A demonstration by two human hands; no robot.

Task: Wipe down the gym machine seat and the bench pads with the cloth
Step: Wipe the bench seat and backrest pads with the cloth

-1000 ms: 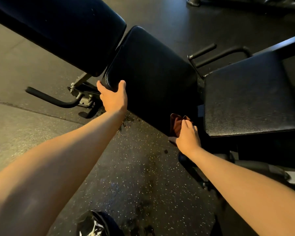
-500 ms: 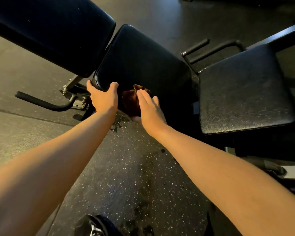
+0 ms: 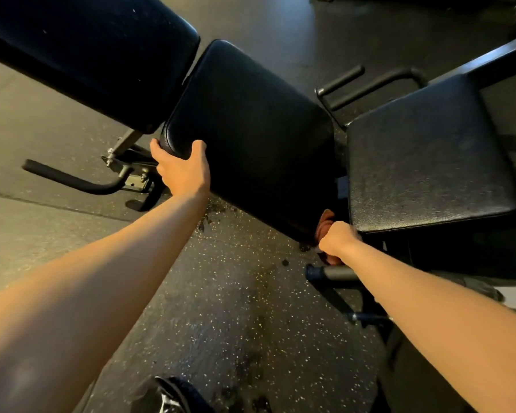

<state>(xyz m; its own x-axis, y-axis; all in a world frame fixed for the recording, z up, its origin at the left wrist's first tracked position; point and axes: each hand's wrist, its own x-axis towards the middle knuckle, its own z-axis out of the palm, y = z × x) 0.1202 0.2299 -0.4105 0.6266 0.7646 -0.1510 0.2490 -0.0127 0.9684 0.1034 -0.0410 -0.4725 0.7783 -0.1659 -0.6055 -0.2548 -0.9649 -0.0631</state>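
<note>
A black bench seat pad point(image 3: 251, 138) lies across the middle, with the long black back pad point(image 3: 96, 52) at the upper left. My left hand point(image 3: 182, 171) grips the seat pad's near left corner. At the pad's near right corner my right hand point(image 3: 337, 238) is closed around a reddish-brown cloth point(image 3: 325, 222), pressing it against the pad's edge. Most of the cloth is hidden behind my fingers. A square black machine seat point(image 3: 429, 153) sits to the right, close beside the bench pad.
A curved black handle point(image 3: 72, 180) and metal bracket point(image 3: 131, 171) stick out under the bench at left. Black bars point(image 3: 367, 84) rise behind the machine seat. A padded frame tube point(image 3: 331, 272) lies below my right hand. Speckled rubber floor point(image 3: 221, 308) spreads underneath; my shoe point(image 3: 173, 394) shows at the bottom.
My right hand has slid the cloth from beside my left hand along the pad's near edge to its right corner. My left hand has kept its grip on the left corner.
</note>
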